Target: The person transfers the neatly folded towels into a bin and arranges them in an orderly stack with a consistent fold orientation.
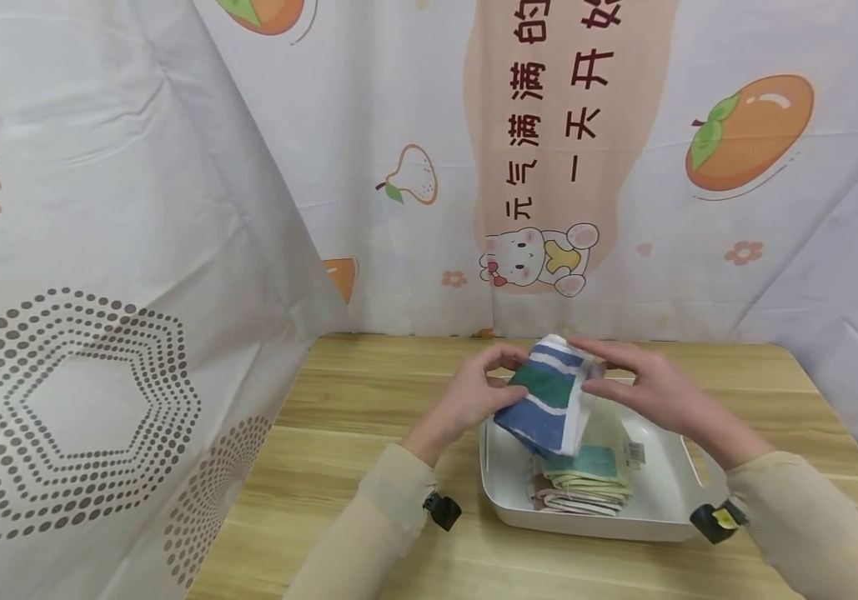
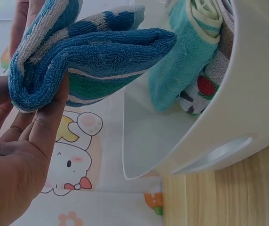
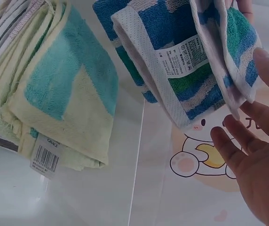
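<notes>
A folded blue, green and white striped towel [image 1: 544, 387] is held up over the white tray [image 1: 504, 504]. My left hand [image 1: 474, 392] grips its left side, thumb in front and fingers behind; the left wrist view shows the thick blue folds of terry cloth between them. At the towel's right edge is my right hand [image 1: 642, 383], its fingers spread and loosely extended beside the cloth. A care label [image 3: 184, 56] shows on the towel's inner face in the right wrist view. Beneath, a stack of folded towels lies in the tray, a yellow and teal towel [image 3: 64, 89] uppermost.
The tray stands on a wood-grain table [image 1: 353, 433] and has a handle slot [image 2: 214, 155] in its wall. A barcode tag [image 3: 45, 155] hangs from the stacked towels. Behind the table hangs a white printed curtain [image 1: 398, 250]; another patterned sheet [image 1: 98, 392] hangs at left.
</notes>
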A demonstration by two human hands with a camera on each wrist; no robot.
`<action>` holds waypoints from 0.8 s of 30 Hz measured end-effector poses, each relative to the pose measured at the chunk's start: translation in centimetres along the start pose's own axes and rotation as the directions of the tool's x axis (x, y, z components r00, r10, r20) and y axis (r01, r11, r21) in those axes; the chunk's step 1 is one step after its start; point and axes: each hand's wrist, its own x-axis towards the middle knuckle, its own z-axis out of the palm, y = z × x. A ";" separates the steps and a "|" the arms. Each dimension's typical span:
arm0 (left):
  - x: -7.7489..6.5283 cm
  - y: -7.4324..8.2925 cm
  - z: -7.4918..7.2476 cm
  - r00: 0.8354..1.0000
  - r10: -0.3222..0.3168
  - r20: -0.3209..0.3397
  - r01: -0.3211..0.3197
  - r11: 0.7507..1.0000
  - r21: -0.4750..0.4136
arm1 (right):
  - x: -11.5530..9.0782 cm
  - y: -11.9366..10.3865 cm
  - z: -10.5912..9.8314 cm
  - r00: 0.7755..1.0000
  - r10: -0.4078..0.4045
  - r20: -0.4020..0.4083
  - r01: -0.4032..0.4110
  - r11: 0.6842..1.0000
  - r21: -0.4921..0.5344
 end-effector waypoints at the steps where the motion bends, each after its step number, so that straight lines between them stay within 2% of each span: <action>1: 0.0 0.0 0.1 1.000 0.001 0.005 -0.001 1.000 0.003 | 0.0 0.0 0.1 1.000 -0.003 -0.002 0.003 1.000 0.000; 15: -0.4 0.0 0.2 0.996 0.012 0.086 -0.018 0.997 0.076 | 0.4 0.4 0.9 1.000 -0.017 -0.018 0.018 1.000 0.018; 24: -0.6 0.2 0.2 0.985 0.095 0.142 -0.120 0.976 0.184 | 0.6 0.7 1.3 0.997 -0.073 -0.027 0.072 0.997 -0.028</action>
